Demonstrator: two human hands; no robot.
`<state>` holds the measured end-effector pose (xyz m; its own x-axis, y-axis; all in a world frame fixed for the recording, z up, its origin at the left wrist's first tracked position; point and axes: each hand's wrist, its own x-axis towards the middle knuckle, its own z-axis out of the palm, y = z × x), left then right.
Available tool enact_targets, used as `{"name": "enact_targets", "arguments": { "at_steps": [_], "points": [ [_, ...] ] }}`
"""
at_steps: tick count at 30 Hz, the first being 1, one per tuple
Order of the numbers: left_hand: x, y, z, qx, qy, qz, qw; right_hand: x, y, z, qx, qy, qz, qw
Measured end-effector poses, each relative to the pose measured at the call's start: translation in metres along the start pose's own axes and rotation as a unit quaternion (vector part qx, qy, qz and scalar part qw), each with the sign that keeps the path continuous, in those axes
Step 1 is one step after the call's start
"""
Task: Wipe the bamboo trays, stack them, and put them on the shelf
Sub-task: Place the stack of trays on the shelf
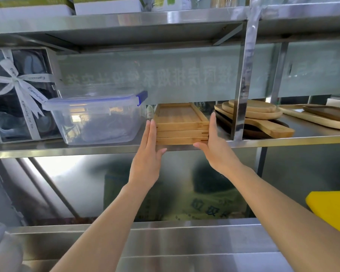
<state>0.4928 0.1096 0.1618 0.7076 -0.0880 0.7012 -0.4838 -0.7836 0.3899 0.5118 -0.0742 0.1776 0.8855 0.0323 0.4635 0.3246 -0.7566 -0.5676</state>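
Note:
A stack of three rectangular bamboo trays rests on the steel shelf, its near end at the shelf's front edge. My left hand lies flat against the stack's left side, fingers straight, thumb under the front corner. My right hand presses flat on the right side, thumb tucked below the front edge. The stack is held between both palms.
A clear plastic box with a blue-clipped lid stands just left of the trays. Round wooden boards and a paddle board lie to the right, behind a steel upright. A ribboned gift box sits far left. A yellow board is at lower right.

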Motion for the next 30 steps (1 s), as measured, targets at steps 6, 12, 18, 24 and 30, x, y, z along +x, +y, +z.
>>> {"name": "enact_targets", "arguments": {
  "at_steps": [6, 12, 18, 24, 30],
  "points": [
    [0.007, -0.003, 0.003, -0.026, 0.021, -0.05, 0.998, 0.004, 0.002, -0.002, -0.024, 0.005, 0.001, 1.0],
    [0.016, -0.005, 0.006, -0.013, 0.016, -0.079, 0.997, 0.015, 0.006, -0.004, -0.047, -0.018, 0.022, 0.998],
    [0.025, -0.007, 0.01, 0.015, 0.021, -0.081, 0.996, 0.025, 0.008, -0.001, -0.037, -0.031, 0.032, 0.998],
    [0.026, -0.008, 0.012, 0.022, 0.036, -0.078, 0.996, 0.029, 0.008, -0.003, -0.025, -0.047, 0.033, 0.998],
    [0.028, -0.008, 0.012, -0.019, 0.037, -0.096, 0.995, 0.029, 0.006, -0.002, -0.006, -0.044, 0.029, 0.999]
  ]
}}
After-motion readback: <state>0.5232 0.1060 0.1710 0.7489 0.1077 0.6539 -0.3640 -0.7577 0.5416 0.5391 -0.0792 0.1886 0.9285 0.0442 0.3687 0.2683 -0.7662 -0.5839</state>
